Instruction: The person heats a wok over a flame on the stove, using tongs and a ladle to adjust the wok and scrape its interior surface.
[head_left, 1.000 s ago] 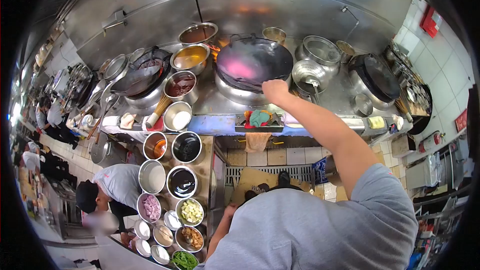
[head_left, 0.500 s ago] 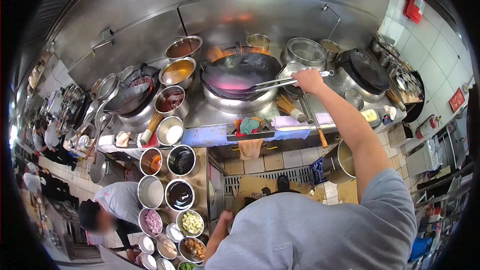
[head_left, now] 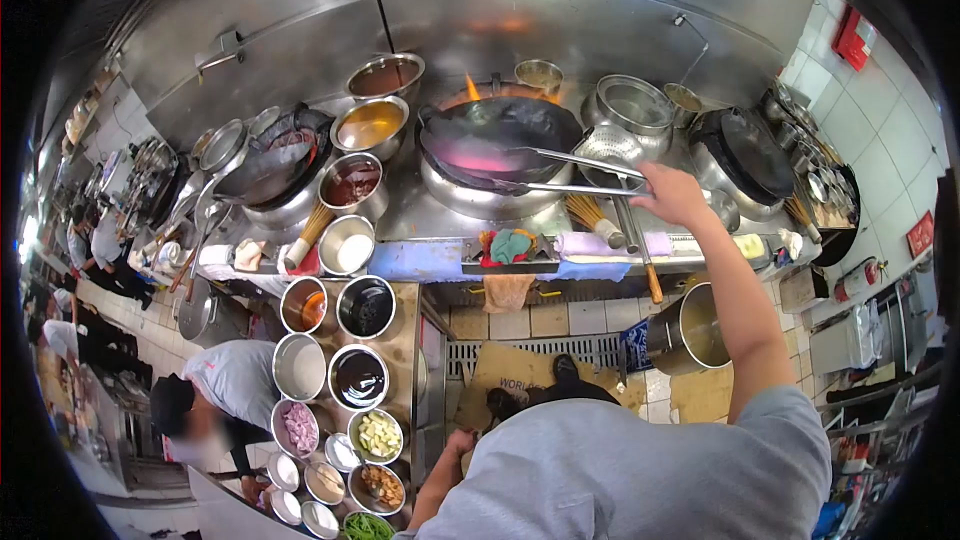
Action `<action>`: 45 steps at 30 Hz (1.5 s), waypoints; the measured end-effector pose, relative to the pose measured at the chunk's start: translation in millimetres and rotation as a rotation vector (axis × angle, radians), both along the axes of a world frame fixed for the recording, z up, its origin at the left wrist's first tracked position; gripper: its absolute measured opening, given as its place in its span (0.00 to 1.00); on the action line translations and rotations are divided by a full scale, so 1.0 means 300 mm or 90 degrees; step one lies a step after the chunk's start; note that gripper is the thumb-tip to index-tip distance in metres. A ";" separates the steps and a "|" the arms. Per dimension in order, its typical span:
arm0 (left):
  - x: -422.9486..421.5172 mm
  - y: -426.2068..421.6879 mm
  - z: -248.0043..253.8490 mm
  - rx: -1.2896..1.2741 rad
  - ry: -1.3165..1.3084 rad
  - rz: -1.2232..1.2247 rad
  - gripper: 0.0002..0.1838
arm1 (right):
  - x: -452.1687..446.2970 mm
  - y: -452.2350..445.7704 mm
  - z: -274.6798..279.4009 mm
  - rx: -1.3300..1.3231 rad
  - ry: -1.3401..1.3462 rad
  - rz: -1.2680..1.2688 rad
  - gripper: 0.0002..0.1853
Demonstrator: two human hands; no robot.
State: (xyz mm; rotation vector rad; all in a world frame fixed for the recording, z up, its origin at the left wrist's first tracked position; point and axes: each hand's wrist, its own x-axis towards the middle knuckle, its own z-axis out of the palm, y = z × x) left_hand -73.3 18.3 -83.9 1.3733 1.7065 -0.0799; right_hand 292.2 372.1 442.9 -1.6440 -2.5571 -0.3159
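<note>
Left hand hung low at the person's side, near the right edge of the table; its fingers looked curled, though whether they held anything could not be told. Farther off and slightly right, the wok sat over a silvery burner ring. Metal tongs reached over the wok's near right part, and the right hand was clamped around their right end. They would probably handle as light, stiff and springy, sturdy rather than fragile, and slippery if greasy; that right end, away from the heat, seemed the best place to hold. Long, slim and shiny, they had two arms spread apart. The wok looked black, with a pink glow inside and orange flame beyond its far rim.
</note>
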 end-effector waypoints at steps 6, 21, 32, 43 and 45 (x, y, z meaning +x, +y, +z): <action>0.024 0.002 0.243 -0.117 0.073 -0.007 0.17 | -0.034 -0.269 -0.318 -0.401 0.291 0.099 0.19; 0.386 0.348 0.325 -0.017 0.051 -0.006 0.16 | 0.736 -0.924 -1.162 -0.836 0.370 -0.405 0.11; 0.804 0.289 0.350 0.072 -0.155 -0.178 0.13 | 1.065 -1.044 -1.479 -1.009 0.189 -0.446 0.21; 0.729 0.209 0.484 0.003 0.092 -0.118 0.17 | 0.845 -0.892 -1.316 -0.967 0.233 -0.349 0.25; 0.695 0.162 0.478 -0.035 0.079 -0.003 0.17 | 0.878 -0.882 -1.436 -1.041 0.339 -0.353 0.26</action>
